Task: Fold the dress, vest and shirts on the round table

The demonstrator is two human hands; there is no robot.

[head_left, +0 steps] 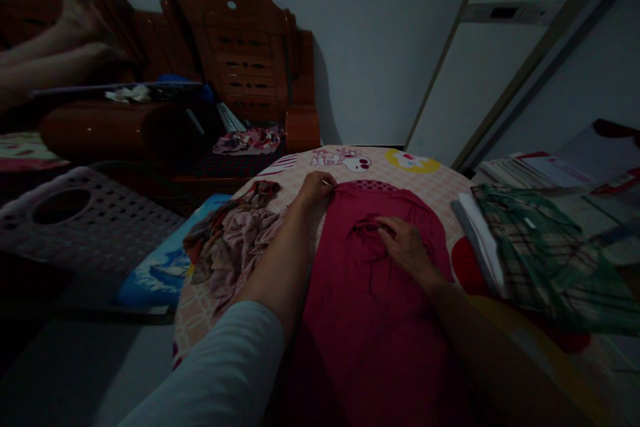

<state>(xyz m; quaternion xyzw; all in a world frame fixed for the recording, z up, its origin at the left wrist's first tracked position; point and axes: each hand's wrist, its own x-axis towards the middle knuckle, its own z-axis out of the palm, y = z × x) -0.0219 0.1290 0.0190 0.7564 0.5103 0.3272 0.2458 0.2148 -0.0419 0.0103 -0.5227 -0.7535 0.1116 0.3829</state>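
Dim light falls on a rounded surface [443, 180] with a patterned cover, near a pale wall [380, 33] and a carved wooden seat [240, 47]. On it, a magenta garment [350, 307] lies spread lengthwise in front of the person, mostly smooth but puckered near its far end. The left hand [315, 190] has its fingers closed on the garment's far left corner; the right hand [407, 250] is narrow, fingertips at the puckers, though I cannot tell whether it grips them. At the right, green plaid cloth [555, 247] lies flat and looks folded, beside white cloth [483, 233]; at the left, patterned cloth [245, 233] sits crumpled, unfolded. Beyond are a woven plastic basket [120, 213] and another person's bare legs [55, 70].
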